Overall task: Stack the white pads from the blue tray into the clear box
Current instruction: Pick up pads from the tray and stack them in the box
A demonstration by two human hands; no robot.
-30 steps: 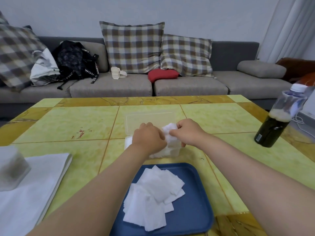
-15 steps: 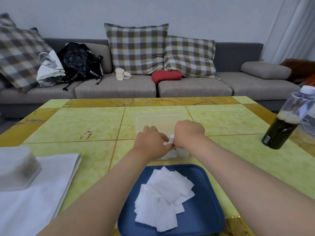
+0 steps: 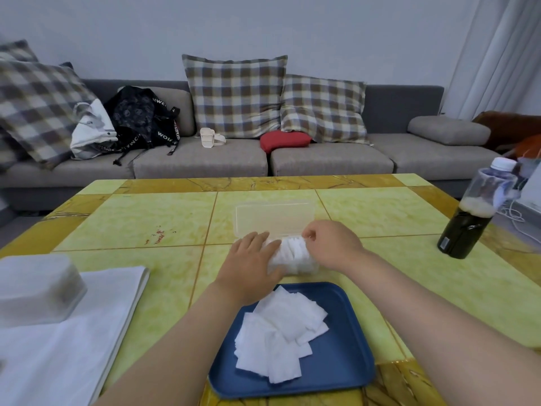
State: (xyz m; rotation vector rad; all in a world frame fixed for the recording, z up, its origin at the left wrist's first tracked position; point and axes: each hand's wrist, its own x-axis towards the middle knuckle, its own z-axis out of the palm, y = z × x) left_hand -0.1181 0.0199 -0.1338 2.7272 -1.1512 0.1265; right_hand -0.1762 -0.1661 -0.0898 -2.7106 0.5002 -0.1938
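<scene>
A clear box (image 3: 275, 218) with its lid raised stands mid-table, holding a row of white pads (image 3: 294, 254). My left hand (image 3: 250, 266) lies flat with fingers spread, pressing the left end of that row. My right hand (image 3: 330, 244) rests curled on the right end, fingertips pinching at the pads' top edge. Nearer to me sits the blue tray (image 3: 336, 367), which holds a loose pile of white pads (image 3: 278, 332).
A dark bottle with a white cap (image 3: 474, 213) stands at the table's right edge. At the left lie a frosted plastic container (image 3: 35, 288) and a white folded cloth (image 3: 64, 347). A grey sofa with plaid cushions runs behind the table.
The pad held between both hands has gone down into the box. My left hand has opened flat on the row; my right hand has shifted to the right end.
</scene>
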